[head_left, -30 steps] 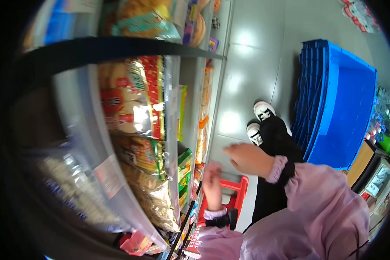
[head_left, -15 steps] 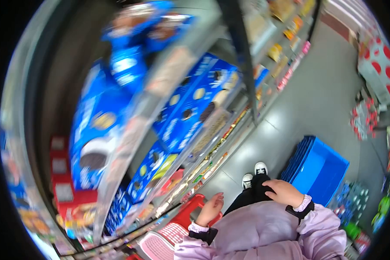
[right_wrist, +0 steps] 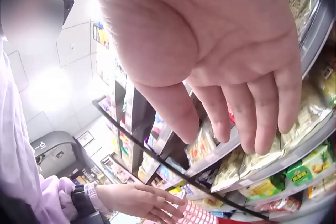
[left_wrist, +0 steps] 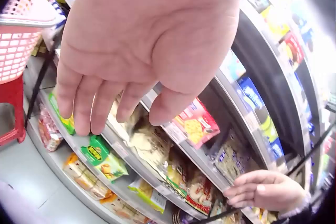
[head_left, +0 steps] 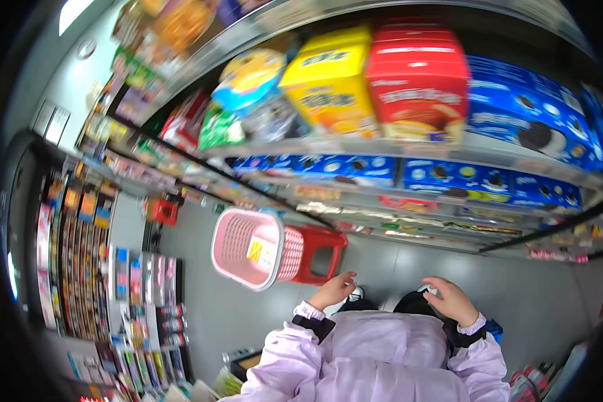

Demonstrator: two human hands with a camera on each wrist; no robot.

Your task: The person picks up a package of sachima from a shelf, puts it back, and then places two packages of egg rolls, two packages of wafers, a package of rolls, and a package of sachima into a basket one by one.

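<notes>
My left hand (head_left: 335,291) hovers in front of my body, fingers relaxed and nothing held. In the left wrist view its palm (left_wrist: 142,35) faces the camera with the fingers extended. My right hand (head_left: 451,300) is likewise free, level with the left and apart from it; its palm (right_wrist: 210,29) shows with loose, straight fingers in the right wrist view. Nearest the left hand is a red stool-like stand (head_left: 333,241) beside a pink basket (head_left: 289,253). Ahead are snack shelves with a red box (head_left: 419,80), a yellow box (head_left: 331,87) and blue cookie packs (head_left: 526,110).
Shelf edges (head_left: 375,149) run across the front, a little beyond the hands. Black straps or rails (head_left: 549,226) cross before the lower shelves. More stocked racks (head_left: 84,268) stand at the left, across the grey floor (head_left: 204,315). Bottles (head_left: 532,383) sit at the lower right.
The head view has swung left, from the aisle with the blue crate to face the shelf squarely. The pink basket is now fully in view. Both hands have stayed before the body, holding nothing.
</notes>
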